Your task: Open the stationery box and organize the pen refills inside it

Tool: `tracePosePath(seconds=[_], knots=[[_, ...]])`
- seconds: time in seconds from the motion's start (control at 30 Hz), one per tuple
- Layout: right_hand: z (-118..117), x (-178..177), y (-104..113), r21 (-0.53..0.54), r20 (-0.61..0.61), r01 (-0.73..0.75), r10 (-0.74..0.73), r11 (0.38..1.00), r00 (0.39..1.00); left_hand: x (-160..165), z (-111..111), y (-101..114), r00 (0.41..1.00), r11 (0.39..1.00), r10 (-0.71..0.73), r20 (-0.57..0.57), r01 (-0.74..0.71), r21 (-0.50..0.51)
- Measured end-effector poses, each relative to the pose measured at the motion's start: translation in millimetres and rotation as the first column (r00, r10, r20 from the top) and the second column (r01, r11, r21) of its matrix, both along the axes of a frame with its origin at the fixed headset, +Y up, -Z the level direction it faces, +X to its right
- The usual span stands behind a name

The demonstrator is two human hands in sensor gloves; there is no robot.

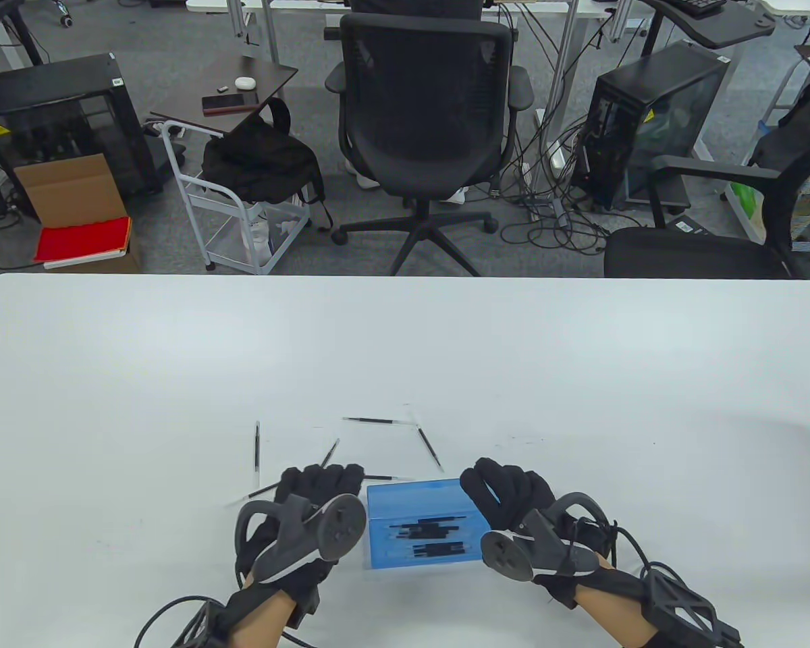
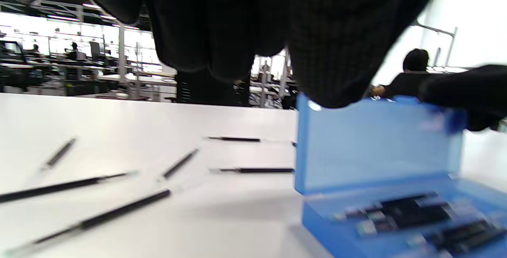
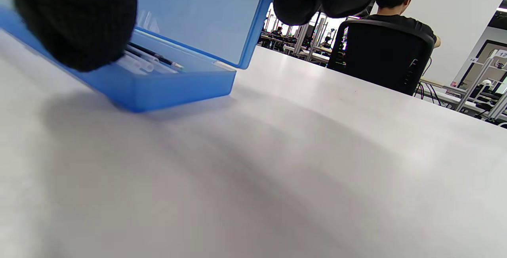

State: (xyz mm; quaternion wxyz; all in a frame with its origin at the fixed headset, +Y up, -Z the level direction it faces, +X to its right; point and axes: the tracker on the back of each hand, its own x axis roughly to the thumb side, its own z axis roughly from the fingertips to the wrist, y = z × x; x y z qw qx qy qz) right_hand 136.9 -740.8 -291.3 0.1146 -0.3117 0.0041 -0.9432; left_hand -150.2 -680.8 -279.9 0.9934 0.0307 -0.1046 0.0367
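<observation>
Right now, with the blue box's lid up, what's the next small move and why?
Probably tip the lid fully back with the right hand and let go. The lid stands upright on the blue box, some refills already lie inside, and several pen refills are scattered on the table beyond the left hand, waiting to be gathered.

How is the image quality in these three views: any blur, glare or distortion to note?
Table view: sharp, evenly lit, with wide-angle bending at the white table edge. Left wrist view: motion-smeared translucent blue plastic stationery box and thin black pen refills, blown-out background windows, dark glove filling the top. Right wrist view: box lid fairly crisp, near tabletop soft, with broad faint shadows.
</observation>
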Motion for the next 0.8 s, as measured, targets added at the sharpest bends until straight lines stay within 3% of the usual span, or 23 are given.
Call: tracePosePath(seconds=[0.13,0.33,0.8], knots=[[-1,1,0,-0.005,-0.001,0.004,-0.004,1.000,1.000,-22,1,0,0.988,0.998,-0.061,-0.144,0.061,-0.009],[0,1,0,0.000,-0.006,0.000,0.000,1.000,1.000,-42,-4,-33,0.953,0.977,-0.211,-0.218,0.200,-0.071],[1,2,-2,-0.002,-0.013,0.011,-0.011,1.000,1.000,-37,-23,-60,0.968,0.976,-0.216,-0.127,0.209,-0.062]])
